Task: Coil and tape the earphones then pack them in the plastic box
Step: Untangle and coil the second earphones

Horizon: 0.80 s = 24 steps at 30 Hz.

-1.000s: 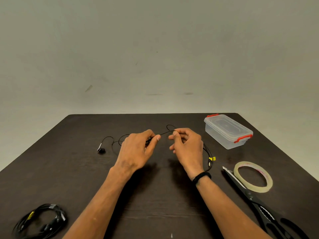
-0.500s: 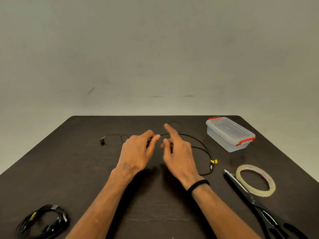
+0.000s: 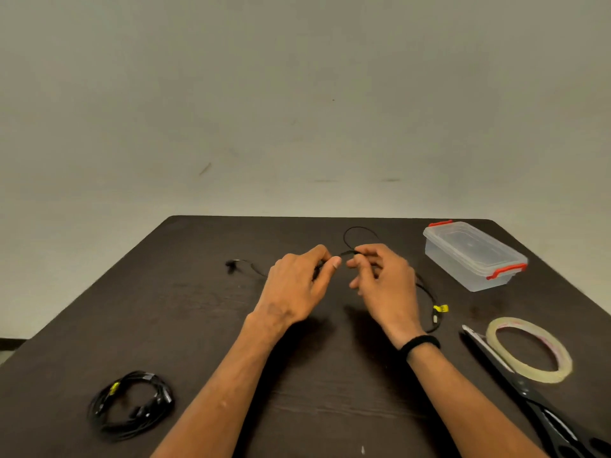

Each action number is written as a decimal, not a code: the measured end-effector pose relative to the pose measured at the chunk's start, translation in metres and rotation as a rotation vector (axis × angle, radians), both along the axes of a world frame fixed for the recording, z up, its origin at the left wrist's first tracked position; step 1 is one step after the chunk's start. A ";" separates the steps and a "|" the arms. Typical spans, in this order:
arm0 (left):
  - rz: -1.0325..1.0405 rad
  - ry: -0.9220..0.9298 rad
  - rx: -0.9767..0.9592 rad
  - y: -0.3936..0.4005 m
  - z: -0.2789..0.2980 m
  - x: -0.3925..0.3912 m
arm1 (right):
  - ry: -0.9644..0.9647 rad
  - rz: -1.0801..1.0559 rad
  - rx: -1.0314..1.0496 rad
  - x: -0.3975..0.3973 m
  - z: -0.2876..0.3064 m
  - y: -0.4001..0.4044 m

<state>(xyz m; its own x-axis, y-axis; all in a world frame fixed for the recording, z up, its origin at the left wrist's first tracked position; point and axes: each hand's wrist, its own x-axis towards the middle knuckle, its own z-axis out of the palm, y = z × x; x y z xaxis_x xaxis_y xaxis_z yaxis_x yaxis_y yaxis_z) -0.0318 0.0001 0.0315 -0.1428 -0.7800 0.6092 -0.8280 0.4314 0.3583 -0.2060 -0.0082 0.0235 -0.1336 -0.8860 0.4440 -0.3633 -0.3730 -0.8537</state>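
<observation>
Black earphones lie strung across the middle of the dark table, with an earbud at the left and a yellow tag near the plug at the right. My left hand pinches the cable between thumb and fingers. Just to its right, my right hand pinches the same cable, and a small loop rises behind it. The clear plastic box with red clips stands shut at the back right. A roll of clear tape lies flat at the right.
Black scissors lie along the right front edge, beside the tape. A second bundle of coiled black earphones sits at the front left. A plain wall rises behind the table's far edge.
My right hand, which had opened with the forefinger pointing, has closed on the cable again next to my left hand. The cable loop behind it has shifted.
</observation>
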 end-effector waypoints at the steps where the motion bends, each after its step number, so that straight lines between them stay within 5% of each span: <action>1: -0.002 -0.001 -0.007 0.002 0.002 0.000 | -0.064 -0.014 0.018 -0.001 0.000 -0.001; 7: 0.022 0.073 0.065 0.001 0.007 0.014 | -0.580 -0.070 0.193 -0.010 0.003 -0.013; 13: -0.259 0.772 0.580 0.005 0.033 0.023 | -0.910 -0.172 0.290 -0.027 0.009 -0.019; 16: -0.431 1.065 0.792 0.007 0.037 0.038 | -0.977 -0.192 0.305 -0.031 0.009 -0.021; 24: -0.618 1.168 0.976 0.016 0.040 0.050 | -1.021 -0.287 0.285 -0.037 0.004 -0.028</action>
<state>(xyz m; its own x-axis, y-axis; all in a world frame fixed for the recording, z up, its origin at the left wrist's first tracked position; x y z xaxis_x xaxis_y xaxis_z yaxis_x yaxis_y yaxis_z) 0.0185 0.0159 0.0719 -0.4035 -0.9133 -0.0549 0.2718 -0.1769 0.9460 -0.2427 -0.0367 0.0280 -0.5395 -0.8156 -0.2091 0.5216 -0.1287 -0.8434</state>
